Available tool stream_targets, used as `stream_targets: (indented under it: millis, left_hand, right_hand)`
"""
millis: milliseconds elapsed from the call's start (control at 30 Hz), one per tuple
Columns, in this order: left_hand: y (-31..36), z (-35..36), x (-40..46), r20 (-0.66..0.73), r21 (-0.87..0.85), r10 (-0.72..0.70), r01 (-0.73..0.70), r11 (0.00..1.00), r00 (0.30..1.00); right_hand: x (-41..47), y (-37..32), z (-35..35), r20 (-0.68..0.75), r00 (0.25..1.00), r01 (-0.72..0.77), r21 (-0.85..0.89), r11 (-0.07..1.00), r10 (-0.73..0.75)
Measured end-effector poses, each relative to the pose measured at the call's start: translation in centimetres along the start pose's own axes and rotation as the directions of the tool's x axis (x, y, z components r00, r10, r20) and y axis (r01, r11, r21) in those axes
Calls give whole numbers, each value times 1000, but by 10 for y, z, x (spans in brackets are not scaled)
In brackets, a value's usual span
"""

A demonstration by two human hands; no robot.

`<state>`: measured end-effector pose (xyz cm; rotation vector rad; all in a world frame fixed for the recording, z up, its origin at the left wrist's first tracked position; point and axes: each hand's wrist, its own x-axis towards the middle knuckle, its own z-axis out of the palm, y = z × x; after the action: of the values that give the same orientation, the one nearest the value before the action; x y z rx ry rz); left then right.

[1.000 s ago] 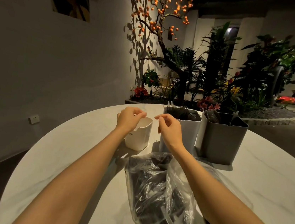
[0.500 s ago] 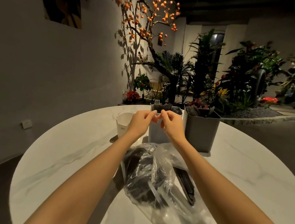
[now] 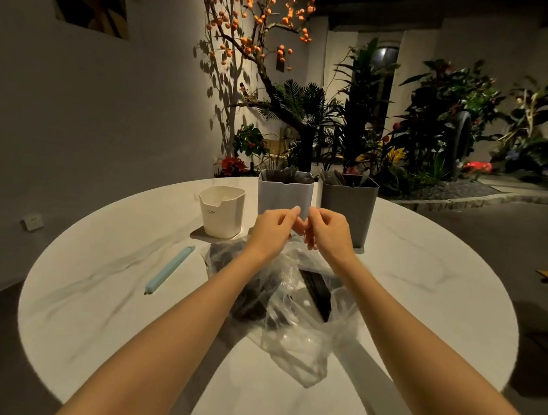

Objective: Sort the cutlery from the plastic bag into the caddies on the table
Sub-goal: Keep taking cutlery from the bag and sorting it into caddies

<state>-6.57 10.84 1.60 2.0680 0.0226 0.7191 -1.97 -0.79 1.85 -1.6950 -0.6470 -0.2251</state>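
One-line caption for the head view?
Both hands, left hand and right hand, pinch the plastic bag mouth before three caddies.

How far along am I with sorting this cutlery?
Partly done: the light grey caddy and dark grey caddy already hold cutlery. In hand: left hand and right hand pinch the plastic bag at its mouth. Left: the dark cutlery inside it; the white caddy looks empty.

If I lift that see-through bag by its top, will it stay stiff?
Probably not. The plastic bag is thin and crumpled, so it would likely sag. The dark cutlery heaped inside would probably slide to the bottom, and might poke through the film.
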Motion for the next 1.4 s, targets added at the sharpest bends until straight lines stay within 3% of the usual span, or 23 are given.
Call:
stream_targets:
  millis: [133, 433, 633, 767, 833, 900, 967, 1133, 1300, 1400]
  left_hand:
    - [-4, 9, -20, -61, -4, 38, -38, 999, 997]
    - [-22, 22, -45, -30, 34, 56, -55, 998, 998]
    - [-29, 22, -45, 64, 324, 27, -46, 945, 998]
    - [-32, 23, -45, 127, 462, 7, -65, 885, 992]
    - [-35, 23, -46, 126, 492, 13, -74, 867, 992]
    - [-35, 25, -48, 135, 443, 45, -100, 891, 990]
    - [-32, 27, -49, 145, 357, 131, -175, 918, 981]
    - [-20, 23, -53, 123, 245, 226, -251, 936, 966]
    - [-23, 25, -54, 108, 245, 197, -218, 945, 974]
    - [-23, 26, -55, 104, 258, 245, -265, 929, 964]
  right_hand:
    - [-17, 14, -10, 38, 998, -53, -66, 996, 56]
    - [-44, 41, -16, 65, 997, 5, -553, 833, 37]
    - [-47, 45, -21, 50, 998, 69, -666, 743, -48]
    - [-54, 40, -21, 257, 960, 247, -576, 779, -114]
    - [-57, 41, -19, 290, 957, 221, -657, 720, -29]
    - [-60, 39, -17, 194, 975, 83, -765, 638, 107]
    - [-60, 38, -16, 82, 986, -13, -827, 562, 143]
    - [-61, 36, -24, 80, 983, 5, -912, 410, 164]
    - [-59, 40, -30, 96, 971, -32, -854, 520, 219]
    - [-61, 38, -22, 128, 940, -30, -893, 449, 317]
